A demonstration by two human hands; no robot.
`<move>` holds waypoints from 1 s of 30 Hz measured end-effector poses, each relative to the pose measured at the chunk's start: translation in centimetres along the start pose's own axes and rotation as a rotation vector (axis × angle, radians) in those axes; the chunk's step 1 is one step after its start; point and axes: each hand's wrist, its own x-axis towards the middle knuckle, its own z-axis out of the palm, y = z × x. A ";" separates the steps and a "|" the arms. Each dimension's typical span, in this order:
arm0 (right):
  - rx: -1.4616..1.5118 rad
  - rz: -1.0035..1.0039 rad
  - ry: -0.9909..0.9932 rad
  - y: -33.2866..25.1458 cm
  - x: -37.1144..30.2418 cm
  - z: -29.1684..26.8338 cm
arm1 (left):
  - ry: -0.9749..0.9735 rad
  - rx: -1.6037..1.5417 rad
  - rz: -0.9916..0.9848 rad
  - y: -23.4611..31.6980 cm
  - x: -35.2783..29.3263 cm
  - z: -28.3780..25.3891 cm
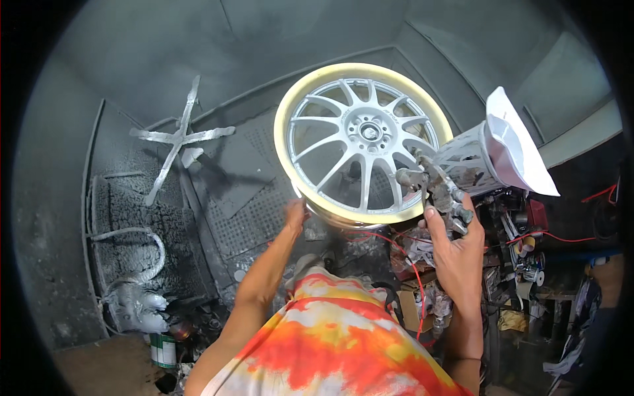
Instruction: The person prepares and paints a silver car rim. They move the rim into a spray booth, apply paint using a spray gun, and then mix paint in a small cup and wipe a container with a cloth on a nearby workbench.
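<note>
My right hand [457, 247] grips a spray gun [441, 191], its metal body crusted with grey paint. A paint-smeared cup [465, 158] on the gun tilts to the right, with a white paper strainer [525, 155] in its mouth. Left of the gun is a silver multi-spoke car wheel [365, 168] with a pale yellow outer lip [285, 142]. The gun's front overlaps the wheel's lower right edge in view. My left hand [296, 214] is at the wheel's lower left edge, blurred. Whether its fingers are closed on the wheel I cannot make out.
A paint-coated cross-shaped stand [179, 137] stands at the left, above a rough grey-coated panel [139, 218]. A red hose [417, 284] runs down past my right forearm. Cluttered shelves [522, 284] fill the right side. A green-and-white can [163, 350] sits at lower left.
</note>
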 end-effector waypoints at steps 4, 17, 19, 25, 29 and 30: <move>0.054 0.003 -0.100 -0.3 -0.3 0.7 | -0.033 0.031 0.001 -1.8 -2.2 1.2; -0.005 0.029 -0.195 -0.9 -0.8 1.0 | -0.413 -0.029 -0.237 -7.2 -8.3 5.9; -0.057 0.024 -0.153 -0.8 -0.6 0.4 | -0.475 0.212 -0.279 -7.8 -8.8 6.2; -0.008 0.017 -0.035 -0.6 0.2 0.2 | -0.436 0.241 -0.355 -6.5 -8.3 4.3; 0.045 0.019 -0.108 -0.7 0.4 1.0 | -0.373 0.221 -0.354 -5.5 -7.2 2.3; 0.093 0.090 -0.167 -0.8 0.3 1.0 | -0.353 0.204 -0.341 -5.5 -6.9 1.9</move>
